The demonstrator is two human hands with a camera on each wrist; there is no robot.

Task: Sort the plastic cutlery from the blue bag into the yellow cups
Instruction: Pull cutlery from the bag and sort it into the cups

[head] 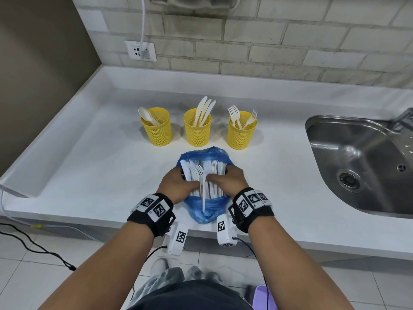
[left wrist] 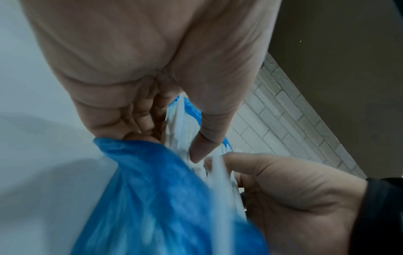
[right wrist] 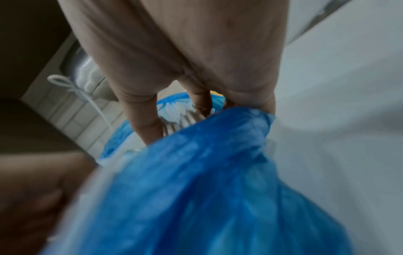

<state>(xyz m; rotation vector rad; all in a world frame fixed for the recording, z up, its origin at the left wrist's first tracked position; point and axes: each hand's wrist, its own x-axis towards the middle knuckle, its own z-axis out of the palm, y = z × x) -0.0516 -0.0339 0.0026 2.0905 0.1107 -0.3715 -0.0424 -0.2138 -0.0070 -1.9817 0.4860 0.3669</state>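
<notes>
A crinkled, thin blue plastic bag [head: 204,209] lay open on the smooth white countertop [head: 89,157], heaped with white plastic cutlery [head: 202,173]. The left hand [head: 176,183] and right hand [head: 230,181] both gripped that bundle, thumbs nearly touching. At twelve o'clock stood three perforated yellow cups [head: 197,128] holding spoons, knives and forks. At three o'clock sat a steel sink [head: 362,166].

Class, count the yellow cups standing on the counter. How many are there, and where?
3, in a row behind the blue bag: left cup with spoons, middle cup with knives, right cup with forks.
</notes>
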